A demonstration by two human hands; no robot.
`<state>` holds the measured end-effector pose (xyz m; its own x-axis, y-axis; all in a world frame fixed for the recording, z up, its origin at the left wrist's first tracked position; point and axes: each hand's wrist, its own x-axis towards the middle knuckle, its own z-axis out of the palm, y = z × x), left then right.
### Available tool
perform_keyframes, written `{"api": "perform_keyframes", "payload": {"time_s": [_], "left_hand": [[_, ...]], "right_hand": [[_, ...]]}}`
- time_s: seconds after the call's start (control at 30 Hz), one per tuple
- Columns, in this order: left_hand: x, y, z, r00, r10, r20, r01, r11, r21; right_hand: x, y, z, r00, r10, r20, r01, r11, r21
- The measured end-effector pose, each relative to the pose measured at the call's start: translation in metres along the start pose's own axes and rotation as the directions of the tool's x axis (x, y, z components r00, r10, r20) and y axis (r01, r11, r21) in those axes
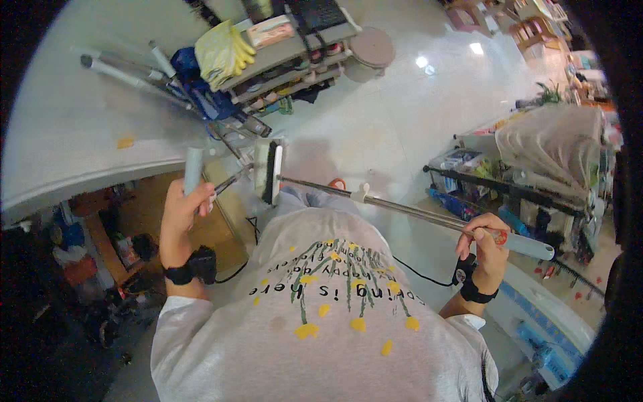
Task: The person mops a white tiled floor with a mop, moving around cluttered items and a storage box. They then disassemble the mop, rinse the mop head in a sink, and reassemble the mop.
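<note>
My left hand (187, 203) is closed around a light grey cylindrical handle (194, 166). A thin metal rod (230, 184) runs from beside its fingers towards the middle. Out to the right, my right hand (486, 238) grips a metal pole (417, 210) near its grey-blue end grip (527, 245). That pole slants down to a flat cleaning-tool head (267, 171) with a white edge and a dark strip, in front of my legs. Whether it is a mop, broom or squeegee head, I cannot tell. The lower end of the left tool is hard to make out.
A shelf rack (281, 65) at upper left carries yellow rubber gloves (226, 53); white-ended poles (135, 80) lean beside it. A round lidded bin (371, 50) adjoins it. To the right stands a cloth-covered rack (550, 151). An open cabinet (125, 226) is at left.
</note>
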<state>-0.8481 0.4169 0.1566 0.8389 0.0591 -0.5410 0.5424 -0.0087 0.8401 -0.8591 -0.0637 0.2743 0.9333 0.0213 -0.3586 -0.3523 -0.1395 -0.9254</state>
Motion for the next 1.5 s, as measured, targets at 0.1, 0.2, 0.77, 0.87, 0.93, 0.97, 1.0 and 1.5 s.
{"api": "perform_keyframes", "payload": {"time_s": [0.1, 0.2, 0.77, 0.87, 0.93, 0.97, 1.0, 1.5], "left_hand": [[0.054, -0.004, 0.038, 0.996, -0.052, 0.074, 0.039, 0.984, 0.174], [0.107, -0.017, 0.076, 0.987, -0.072, 0.141, 0.025, 0.95, 0.312], [0.231, -0.074, 0.244, 0.849, 0.019, 0.529, -0.449, 0.553, 0.702], [0.227, -0.084, 0.261, 0.813, 0.031, 0.582, -0.509, 0.523, 0.683], [0.225, -0.087, 0.269, 0.836, 0.029, 0.548, -0.483, 0.512, 0.71], [0.225, -0.088, 0.272, 0.848, 0.039, 0.528, -0.467, 0.526, 0.711], [0.221, -0.09, 0.276, 0.835, 0.034, 0.549, -0.486, 0.514, 0.707], [0.212, -0.069, 0.258, 0.892, -0.095, 0.441, -0.28, 0.65, 0.707]], "right_hand": [[-0.007, 0.016, -0.025, 0.994, 0.039, -0.102, -0.039, 0.999, 0.008], [-0.014, 0.03, -0.037, 0.975, 0.095, -0.2, -0.09, 0.995, 0.032], [-0.046, 0.096, -0.063, 0.878, 0.166, -0.448, -0.127, 0.985, 0.117], [-0.059, 0.102, -0.071, 0.864, 0.156, -0.48, -0.111, 0.986, 0.122], [-0.068, 0.109, -0.075, 0.85, 0.186, -0.493, -0.138, 0.982, 0.131], [-0.072, 0.113, -0.077, 0.85, 0.191, -0.491, -0.134, 0.98, 0.148], [-0.078, 0.118, -0.081, 0.838, 0.17, -0.518, -0.122, 0.985, 0.126], [-0.141, 0.239, -0.093, 0.681, 0.182, -0.709, -0.088, 0.982, 0.167]]}}
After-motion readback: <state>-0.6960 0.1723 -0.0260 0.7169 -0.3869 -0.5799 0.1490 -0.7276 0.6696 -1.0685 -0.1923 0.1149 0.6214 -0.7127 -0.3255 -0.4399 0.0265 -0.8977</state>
